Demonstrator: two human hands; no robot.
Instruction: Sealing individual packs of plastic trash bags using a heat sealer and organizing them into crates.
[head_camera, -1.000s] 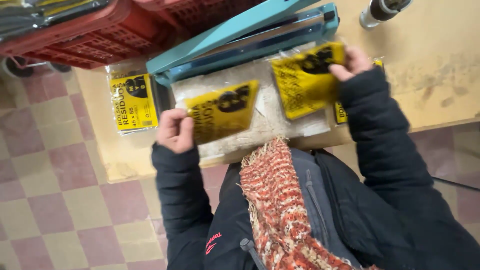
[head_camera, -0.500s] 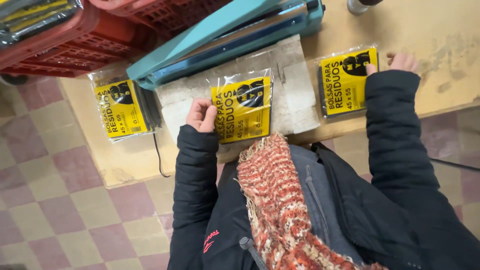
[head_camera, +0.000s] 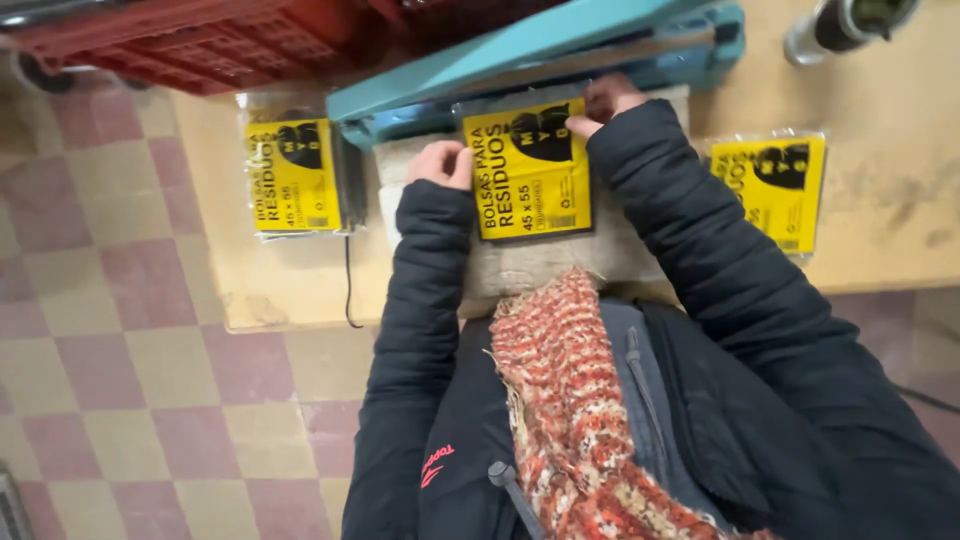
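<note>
Count: three yellow packets in clear wrap on the wooden table (head_camera: 880, 215). One teal sealing machine (head_camera: 540, 45), its long arm raised at a slant. One red crate (head_camera: 200, 40) at the far left edge. One metal cylinder (head_camera: 850, 25) at the far right.

The middle packet (head_camera: 528, 170) lies on a pale cloth pad (head_camera: 530, 265) right in front of me, its top edge at the sealer's bar. The left packet (head_camera: 293, 175) lies well apart near the table's left end. The right packet (head_camera: 775, 185) lies apart on bare wood.

My left hand (head_camera: 440, 163) rests on the middle packet's left edge, fingers curled and pinching it. My right hand (head_camera: 605, 103) is at the packet's top right corner, fingertips bent down, gripping there. Both forearms, in dark sleeves, reach forward over the pad.
</note>
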